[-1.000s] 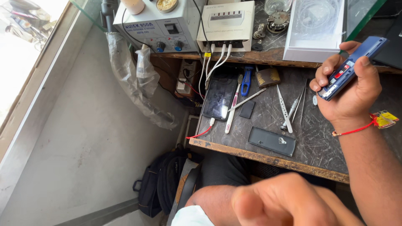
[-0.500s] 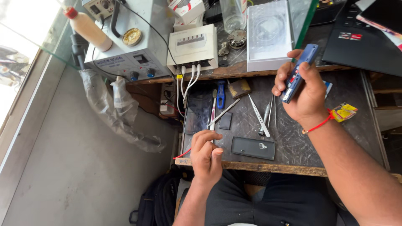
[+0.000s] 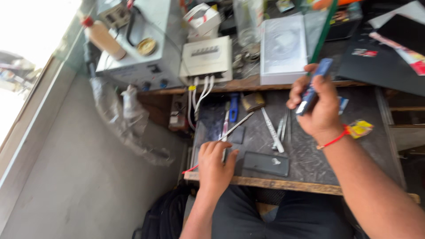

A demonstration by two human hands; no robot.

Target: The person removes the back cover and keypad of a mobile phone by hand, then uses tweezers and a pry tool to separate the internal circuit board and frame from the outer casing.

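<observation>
A white box (image 3: 283, 48) and a small red-white carton (image 3: 202, 18) stand on the shelf.

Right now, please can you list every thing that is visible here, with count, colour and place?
phone: 1, blue edge, held upright in right hand.
dark phone: 1, black, flat on bench near front edge.
slim tool: 1, pale, under left fingertips.
tweezers: a few, metal, mid bench.
white stick: 1, mid bench.
blue tool: 1, back of bench.
bench: 1, dark top, wooden edge.
white box with cables: 1, shelf.
grey machine: 1, shelf left.
clear case: 1, shelf.
bottle: 1, tan with red cap, far left.
backpack: 1, black, floor.
left hand: on bench, touching slim tool.
right hand: red thread on wrist.
</observation>
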